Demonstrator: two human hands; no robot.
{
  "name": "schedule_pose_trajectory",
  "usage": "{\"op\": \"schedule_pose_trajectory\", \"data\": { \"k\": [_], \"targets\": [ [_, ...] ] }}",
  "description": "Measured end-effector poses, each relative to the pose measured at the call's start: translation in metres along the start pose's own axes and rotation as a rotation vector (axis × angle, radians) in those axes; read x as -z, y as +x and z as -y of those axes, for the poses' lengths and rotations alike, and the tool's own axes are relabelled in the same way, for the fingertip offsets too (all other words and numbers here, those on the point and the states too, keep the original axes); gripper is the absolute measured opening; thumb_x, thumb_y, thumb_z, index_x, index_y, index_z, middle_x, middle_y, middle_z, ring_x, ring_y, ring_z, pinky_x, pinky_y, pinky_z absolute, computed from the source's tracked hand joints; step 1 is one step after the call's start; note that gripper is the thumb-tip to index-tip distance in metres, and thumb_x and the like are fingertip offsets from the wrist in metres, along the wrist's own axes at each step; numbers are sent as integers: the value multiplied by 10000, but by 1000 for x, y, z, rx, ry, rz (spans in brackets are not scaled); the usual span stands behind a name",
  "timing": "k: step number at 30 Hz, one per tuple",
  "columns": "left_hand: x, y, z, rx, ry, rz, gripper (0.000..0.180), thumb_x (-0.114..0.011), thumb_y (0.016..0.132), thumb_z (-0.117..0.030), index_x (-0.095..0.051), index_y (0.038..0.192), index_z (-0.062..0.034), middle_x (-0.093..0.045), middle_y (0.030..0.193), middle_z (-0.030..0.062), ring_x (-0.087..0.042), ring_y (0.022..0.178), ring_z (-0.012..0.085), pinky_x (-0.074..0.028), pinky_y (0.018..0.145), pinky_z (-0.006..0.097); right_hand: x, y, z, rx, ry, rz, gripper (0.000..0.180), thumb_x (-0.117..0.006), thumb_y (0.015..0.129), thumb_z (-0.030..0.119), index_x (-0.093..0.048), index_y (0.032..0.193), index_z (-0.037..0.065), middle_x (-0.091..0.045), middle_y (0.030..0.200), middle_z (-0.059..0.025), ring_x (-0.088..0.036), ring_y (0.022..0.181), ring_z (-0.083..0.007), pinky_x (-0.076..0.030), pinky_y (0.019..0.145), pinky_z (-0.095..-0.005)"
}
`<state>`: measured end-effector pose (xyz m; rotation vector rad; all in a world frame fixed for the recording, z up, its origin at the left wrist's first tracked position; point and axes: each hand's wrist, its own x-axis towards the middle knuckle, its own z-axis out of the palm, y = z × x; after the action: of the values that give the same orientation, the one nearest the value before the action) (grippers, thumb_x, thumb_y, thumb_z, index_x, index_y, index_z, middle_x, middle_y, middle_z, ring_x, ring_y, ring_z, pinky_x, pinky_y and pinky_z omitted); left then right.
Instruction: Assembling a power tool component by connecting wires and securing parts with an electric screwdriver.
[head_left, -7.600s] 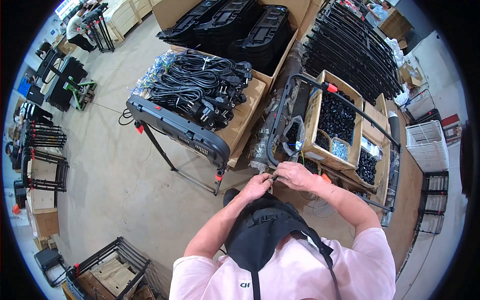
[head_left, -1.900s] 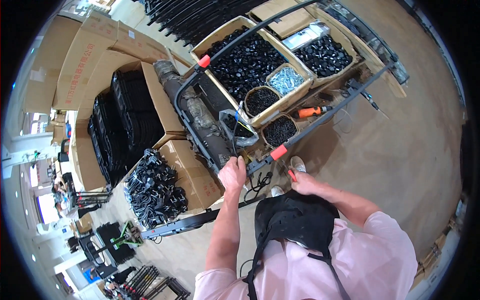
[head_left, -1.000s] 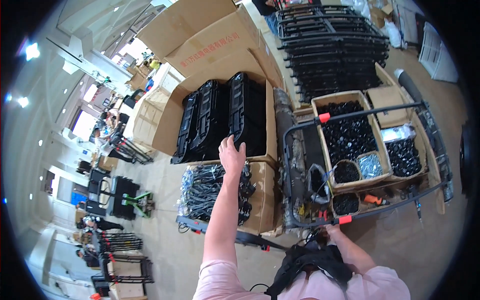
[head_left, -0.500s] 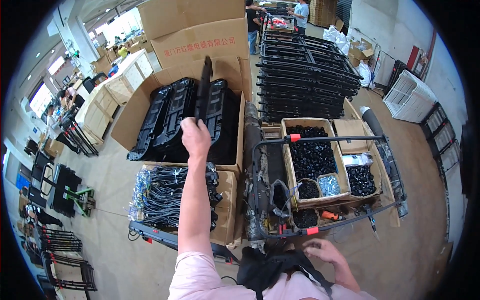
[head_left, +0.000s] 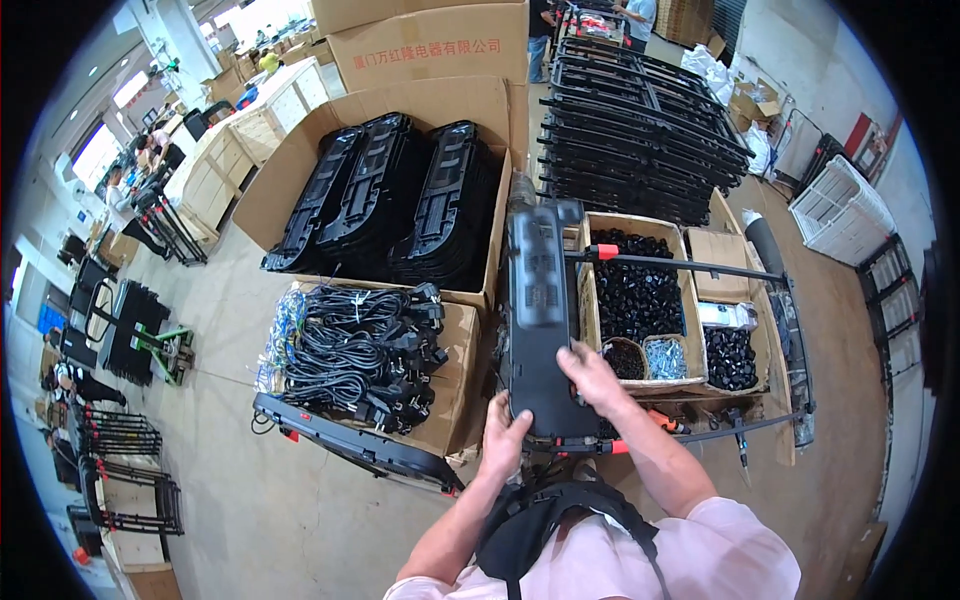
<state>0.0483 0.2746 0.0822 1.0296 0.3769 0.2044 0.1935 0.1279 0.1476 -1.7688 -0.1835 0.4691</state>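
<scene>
A long black plastic panel (head_left: 543, 375) with rounded ends lies over the left part of a black tubular frame (head_left: 680, 264) with red clips. My left hand (head_left: 506, 432) grips the panel's near left edge, thumb on top. On its right edge rests my right hand (head_left: 590, 375), thumb above and fingers curled around the side. More black panels (head_left: 360, 190) stand stacked in a big cardboard box (head_left: 300, 110) at the far left. Bundled black cables with plugs (head_left: 365, 345) lie on a carton nearer to me. The frame's left side is hidden under the panel.
An open carton (head_left: 640, 219) beneath the frame holds black plastic parts (head_left: 640, 290) and silvery screws (head_left: 666, 358). A power screwdriver (head_left: 738, 425) sits near the frame's front right. Stacked black frames (head_left: 630, 130) stand behind. Other people work in the background.
My left hand has brought the panel from the box rightward and down onto the frame. My right hand has come up and taken hold of it too. The whole view has shifted somewhat.
</scene>
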Motion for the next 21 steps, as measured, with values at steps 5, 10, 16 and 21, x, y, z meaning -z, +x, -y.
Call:
{"op": "schedule_pose_trajectory", "data": {
  "k": [5, 10, 16, 21],
  "targets": [
    [10, -17, 30, -45, 827, -64, 659, -686, 971, -119, -367, 1512, 81, -543, 1451, 257, -543, 1342, 368, -390, 1180, 476, -21, 2, -113, -89, 68, -138, 475, -619, 1053, 177, -523, 1420, -109, -736, 1170, -212, -706, 1077, -263, -540, 969, -381],
    [12, -25, 63, -208, 1112, -103, 712, -631, 998, -175, -315, 1584, 77, -418, 1563, 333, -407, 1459, 483, -277, 1243, 552, -27, 16, -161, -103, 15, -113, 435, -620, 1060, 189, -544, 1392, -81, -725, 1165, -175, -685, 1043, -225, -540, 940, -373],
    [17, -25, 66, -146, 1066, -32, 736, -585, 1027, -174, -243, 1622, 91, -345, 1624, 362, -343, 1524, 486, -253, 1276, 525, -23, 9, -141, -144, -36, -114, 453, -658, 1025, 207, -565, 1366, -77, -741, 1099, -180, -706, 978, -254, -551, 892, -392],
    [0, -19, 51, -288, 1078, -67, 705, -640, 993, -166, -340, 1574, 97, -461, 1533, 335, -458, 1415, 481, -333, 1221, 524, 27, 10, -129, -150, -148, -11, 590, -694, 991, 332, -560, 1432, -35, -747, 1132, -213, -724, 1093, -368, -552, 986, -448]
  ]
}}
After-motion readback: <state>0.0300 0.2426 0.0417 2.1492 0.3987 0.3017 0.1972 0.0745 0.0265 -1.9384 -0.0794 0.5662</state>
